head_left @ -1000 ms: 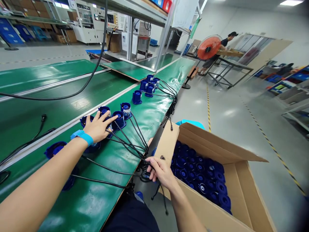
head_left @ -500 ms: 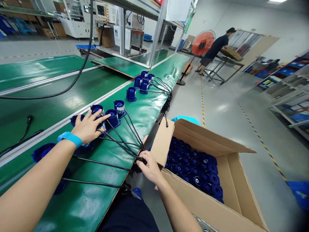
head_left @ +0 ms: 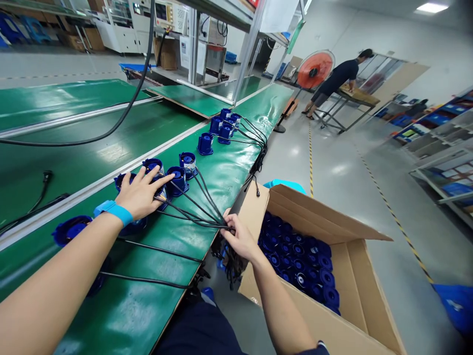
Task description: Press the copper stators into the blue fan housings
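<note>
The left hand [head_left: 137, 197] is spreading its fingers over blue round housings [head_left: 176, 181] standing on the near part of the green bench [head_left: 155, 305]. At the bench's right edge, the right hand [head_left: 239, 236] is pinching a bundle of black cables [head_left: 207, 223] between thumb and fingers, beside the open cardboard box [head_left: 362, 286].

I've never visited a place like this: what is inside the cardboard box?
Many blue round housings, packed close together, sit inside the cardboard box. Only the uppermost ones show; they cover whatever lies beneath, and the near wall hides part of the interior.
</note>
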Available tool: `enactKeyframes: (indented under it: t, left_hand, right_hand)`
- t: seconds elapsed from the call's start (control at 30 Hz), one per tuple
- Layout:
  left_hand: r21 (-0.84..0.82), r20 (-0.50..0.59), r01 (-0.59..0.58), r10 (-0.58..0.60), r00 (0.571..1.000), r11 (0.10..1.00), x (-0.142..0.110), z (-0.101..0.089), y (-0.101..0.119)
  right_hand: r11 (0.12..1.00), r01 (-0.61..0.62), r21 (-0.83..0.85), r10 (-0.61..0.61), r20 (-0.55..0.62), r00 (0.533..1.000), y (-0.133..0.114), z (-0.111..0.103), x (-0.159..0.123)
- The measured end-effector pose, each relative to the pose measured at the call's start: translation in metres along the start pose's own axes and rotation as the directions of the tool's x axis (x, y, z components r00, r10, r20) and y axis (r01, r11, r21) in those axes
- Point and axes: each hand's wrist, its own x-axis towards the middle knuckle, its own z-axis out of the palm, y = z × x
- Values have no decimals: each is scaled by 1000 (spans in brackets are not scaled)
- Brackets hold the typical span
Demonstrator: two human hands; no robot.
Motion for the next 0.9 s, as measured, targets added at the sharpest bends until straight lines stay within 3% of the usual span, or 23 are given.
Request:
enactKeyframes:
  t: [0.07, 0.17, 0.27, 0.33, 0.4, 0.5, 0.57, 0.63, 0.7, 0.8, 0.9]
  left_hand:
    - [-6, -5, 16, -16, 1000, 1000, -1, -1, 5]
    - [-28, -18, 79, -80, 997, 996, 0, -2, 16]
    - [-62, 15, 153, -153, 988, 986, 4, -5, 22]
    - [-83, 42, 168, -165, 985, 982, 6, -10, 18]
    - [-101, 79, 141, -133, 988, 985, 0, -18, 5]
    - [-111, 147, 110, -93, 985, 988, -31, -30, -25]
    - [-90, 116, 99, -88, 989, 991, -60, -32, -42]
    - [-45, 39, 74, -73, 997, 996, -83, -28, -50]
    - [1, 2, 58, -58, 998, 998, -92, -20, -50]
    - [22, 75, 25, -26, 997, 999, -75, -9, -40]
    - [-55, 179, -22, 32, 983, 998, -47, -7, -28]
  right_hand:
    - [999, 2, -47, -6, -83, 997, -9, -18, 10]
    - [949, -32, -313, -51, -254, 966, -23, -47, 18]
    - [851, 38, -524, -95, -81, 992, -20, -55, 6]
    - [811, 68, -581, -89, -8, 996, -10, -42, -11]
    - [782, 68, -619, -119, -42, 992, 0, -18, -26]
    - [772, 138, -620, -218, -54, 974, 8, 22, -36]
    - [788, 147, -598, -274, -127, 953, 10, 39, -31]
    - [822, 97, -561, -285, -258, 923, 14, 45, -17]
    - [843, 61, -534, -277, -334, 901, 21, 42, 0]
    - [831, 37, -556, -290, -375, 881, 35, 34, 25]
    - [817, -13, -576, -248, -371, 895, 46, 23, 45]
